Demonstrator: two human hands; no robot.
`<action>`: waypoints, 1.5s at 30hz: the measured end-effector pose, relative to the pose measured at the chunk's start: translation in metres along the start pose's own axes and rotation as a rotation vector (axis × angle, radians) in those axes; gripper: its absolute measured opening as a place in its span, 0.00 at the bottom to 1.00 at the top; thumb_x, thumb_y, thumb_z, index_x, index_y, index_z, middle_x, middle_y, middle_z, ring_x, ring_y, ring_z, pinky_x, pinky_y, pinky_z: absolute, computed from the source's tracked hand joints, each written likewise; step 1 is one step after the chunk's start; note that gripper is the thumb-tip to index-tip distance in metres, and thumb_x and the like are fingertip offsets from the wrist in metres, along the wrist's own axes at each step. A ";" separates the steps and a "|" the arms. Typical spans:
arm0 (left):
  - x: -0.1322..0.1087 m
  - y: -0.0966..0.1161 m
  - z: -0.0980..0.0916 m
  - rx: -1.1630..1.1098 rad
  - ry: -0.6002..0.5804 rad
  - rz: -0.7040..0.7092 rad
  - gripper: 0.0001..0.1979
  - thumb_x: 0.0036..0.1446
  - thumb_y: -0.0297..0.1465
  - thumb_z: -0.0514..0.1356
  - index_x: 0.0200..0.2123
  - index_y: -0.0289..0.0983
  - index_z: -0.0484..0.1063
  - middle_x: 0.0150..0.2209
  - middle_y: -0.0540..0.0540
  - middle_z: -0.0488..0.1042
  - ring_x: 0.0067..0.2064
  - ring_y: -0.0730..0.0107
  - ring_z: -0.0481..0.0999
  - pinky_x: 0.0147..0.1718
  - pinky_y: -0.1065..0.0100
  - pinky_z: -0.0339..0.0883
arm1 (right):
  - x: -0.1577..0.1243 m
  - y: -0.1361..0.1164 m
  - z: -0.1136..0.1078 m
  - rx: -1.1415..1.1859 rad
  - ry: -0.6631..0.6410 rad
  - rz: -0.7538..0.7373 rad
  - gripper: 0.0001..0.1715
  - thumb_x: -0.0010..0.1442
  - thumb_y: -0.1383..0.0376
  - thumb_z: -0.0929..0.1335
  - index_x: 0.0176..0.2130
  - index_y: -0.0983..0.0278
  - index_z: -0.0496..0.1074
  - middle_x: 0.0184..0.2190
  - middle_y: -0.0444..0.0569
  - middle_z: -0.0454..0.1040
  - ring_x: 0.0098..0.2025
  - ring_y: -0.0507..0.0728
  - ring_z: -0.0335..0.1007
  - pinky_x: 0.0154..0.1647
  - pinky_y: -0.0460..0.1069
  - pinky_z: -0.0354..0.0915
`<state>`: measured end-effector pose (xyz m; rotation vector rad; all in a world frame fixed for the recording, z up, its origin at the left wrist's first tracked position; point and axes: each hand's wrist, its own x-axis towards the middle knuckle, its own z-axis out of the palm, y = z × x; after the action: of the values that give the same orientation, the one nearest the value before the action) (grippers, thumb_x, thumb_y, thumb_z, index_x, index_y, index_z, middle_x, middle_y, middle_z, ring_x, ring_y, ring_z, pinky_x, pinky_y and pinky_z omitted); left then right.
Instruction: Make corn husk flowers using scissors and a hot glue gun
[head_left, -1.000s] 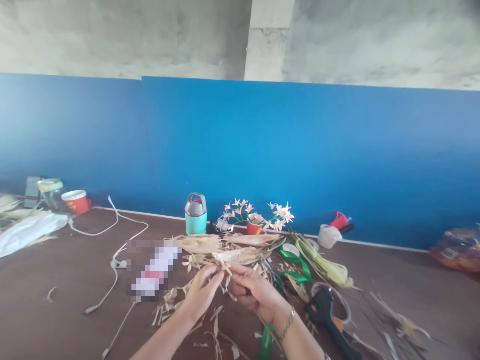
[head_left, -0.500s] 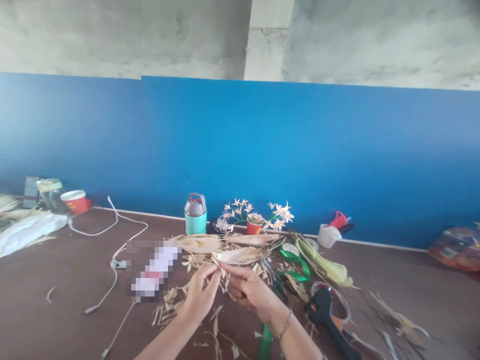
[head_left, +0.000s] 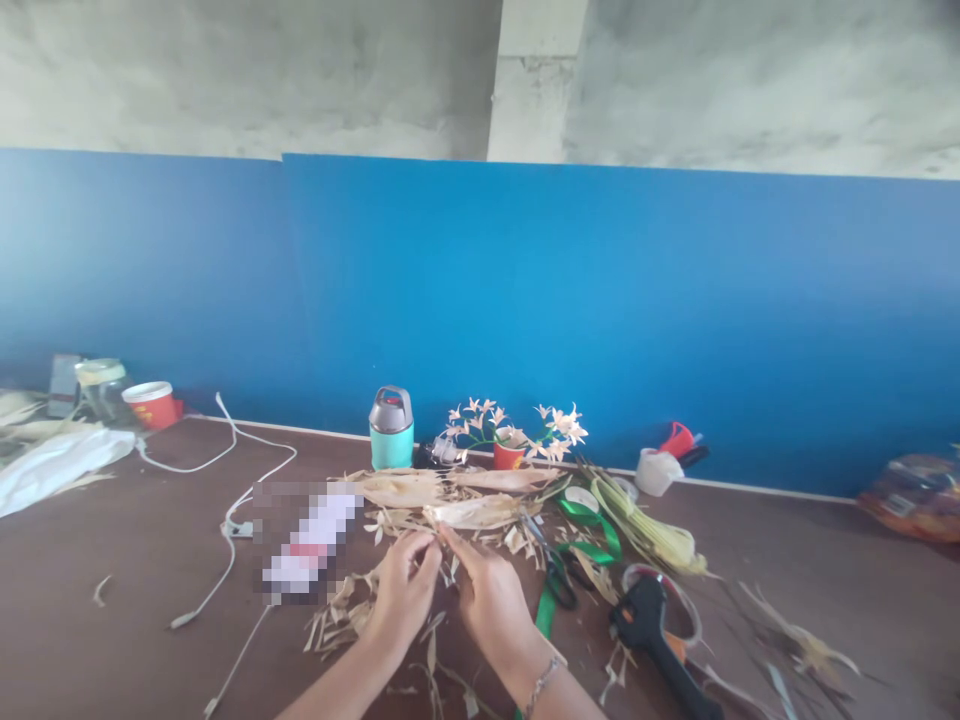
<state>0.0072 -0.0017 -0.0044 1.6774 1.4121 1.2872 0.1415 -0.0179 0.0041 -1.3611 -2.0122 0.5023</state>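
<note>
My left hand (head_left: 406, 580) is closed in a pinch, thumb against forefinger, on a small piece of dried husk (head_left: 434, 533) that the fingertips mostly cover. Against the same spot, the fingertips of my right hand (head_left: 491, 590) press from the other side, its forefinger stretched along the top; its thumb is hidden. Just beyond the fingers lies a layer of broad, pale dried husks (head_left: 480, 513). Cut husk scraps (head_left: 341, 610) are scattered around both hands. A pair of dark-handled scissors (head_left: 559, 580) rests to the right of my right hand.
Pale husk flowers (head_left: 566, 425) stand in a red cup (head_left: 509, 456) beside a turquoise flask (head_left: 391, 445). At right lie green ribbon (head_left: 607, 540), a husk bundle (head_left: 649, 525), a tape roll (head_left: 694, 610) and a black glue gun (head_left: 652, 630). White cables (head_left: 232, 500) run along the left.
My right hand has shifted left and turned more upright, its fingers drawing together at the left fingertips. More of the scissors now shows. My left hand has hardly moved.
</note>
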 end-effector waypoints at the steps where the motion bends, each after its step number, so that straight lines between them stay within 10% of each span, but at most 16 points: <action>1: 0.000 0.000 0.000 0.007 0.005 0.000 0.13 0.53 0.35 0.52 0.25 0.37 0.73 0.27 0.45 0.75 0.32 0.61 0.72 0.31 0.66 0.65 | 0.000 0.001 0.000 -0.043 0.004 0.019 0.43 0.45 0.82 0.58 0.58 0.58 0.60 0.45 0.54 0.75 0.46 0.59 0.71 0.47 0.51 0.64; 5: 0.001 0.000 -0.003 0.002 0.048 0.007 0.13 0.53 0.36 0.53 0.23 0.38 0.73 0.25 0.46 0.75 0.30 0.62 0.73 0.31 0.66 0.65 | 0.009 0.011 -0.011 0.057 0.091 0.183 0.35 0.49 0.77 0.60 0.56 0.60 0.65 0.34 0.53 0.76 0.35 0.58 0.71 0.37 0.49 0.65; 8: 0.003 -0.001 -0.006 -0.081 0.028 -0.035 0.15 0.54 0.39 0.52 0.24 0.37 0.73 0.27 0.45 0.75 0.31 0.61 0.74 0.32 0.67 0.66 | 0.017 0.013 -0.027 0.550 0.086 0.387 0.25 0.55 0.66 0.62 0.53 0.64 0.67 0.19 0.45 0.67 0.19 0.51 0.59 0.18 0.44 0.56; 12: 0.004 -0.004 -0.005 -0.138 -0.022 -0.040 0.15 0.55 0.40 0.52 0.27 0.37 0.73 0.29 0.45 0.76 0.33 0.62 0.73 0.34 0.67 0.66 | 0.016 0.006 -0.037 1.155 -0.308 0.526 0.34 0.52 0.60 0.67 0.57 0.62 0.60 0.15 0.36 0.57 0.14 0.43 0.40 0.14 0.39 0.36; 16: 0.003 -0.003 -0.003 -0.130 -0.090 0.035 0.14 0.56 0.38 0.51 0.27 0.37 0.71 0.30 0.46 0.75 0.34 0.63 0.72 0.35 0.67 0.65 | 0.011 0.004 -0.032 1.251 -0.479 0.512 0.38 0.49 0.61 0.70 0.58 0.60 0.59 0.15 0.35 0.56 0.14 0.43 0.38 0.14 0.39 0.33; 22: 0.000 -0.002 -0.001 -0.081 -0.048 0.005 0.12 0.55 0.37 0.52 0.30 0.37 0.72 0.32 0.44 0.75 0.35 0.62 0.73 0.36 0.67 0.65 | 0.015 0.001 -0.017 0.880 -0.222 0.367 0.22 0.55 0.61 0.65 0.50 0.62 0.71 0.15 0.39 0.61 0.16 0.47 0.51 0.17 0.42 0.51; 26: 0.000 0.002 -0.003 -0.033 -0.014 0.026 0.14 0.55 0.37 0.51 0.26 0.37 0.71 0.27 0.46 0.73 0.30 0.64 0.71 0.31 0.68 0.64 | 0.015 0.016 -0.014 0.348 0.012 0.049 0.23 0.55 0.70 0.60 0.48 0.62 0.72 0.33 0.50 0.76 0.36 0.57 0.70 0.41 0.51 0.63; 30: 0.000 0.004 -0.006 -0.049 0.060 0.038 0.16 0.56 0.38 0.50 0.23 0.37 0.70 0.24 0.47 0.72 0.27 0.66 0.70 0.27 0.69 0.63 | 0.013 0.034 -0.018 -0.011 0.169 0.135 0.25 0.57 0.71 0.55 0.51 0.67 0.67 0.35 0.56 0.76 0.35 0.59 0.72 0.40 0.53 0.65; 36: -0.005 -0.003 -0.009 -0.058 0.272 0.289 0.14 0.59 0.36 0.49 0.25 0.38 0.69 0.23 0.48 0.70 0.27 0.66 0.70 0.28 0.67 0.64 | 0.049 0.005 -0.016 -0.238 -0.042 0.036 0.18 0.57 0.73 0.55 0.40 0.67 0.70 0.36 0.54 0.75 0.40 0.57 0.71 0.41 0.48 0.63; 45: -0.008 0.003 -0.013 0.027 0.283 0.575 0.12 0.59 0.23 0.47 0.26 0.38 0.64 0.22 0.49 0.68 0.26 0.70 0.67 0.29 0.67 0.61 | 0.126 -0.005 0.025 -0.392 -0.142 0.007 0.20 0.53 0.70 0.63 0.47 0.63 0.68 0.48 0.53 0.69 0.45 0.57 0.69 0.44 0.49 0.62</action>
<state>-0.0036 -0.0120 0.0010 2.0721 1.1282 1.8843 0.0894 0.0977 0.0270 -1.5988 -2.3096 0.2161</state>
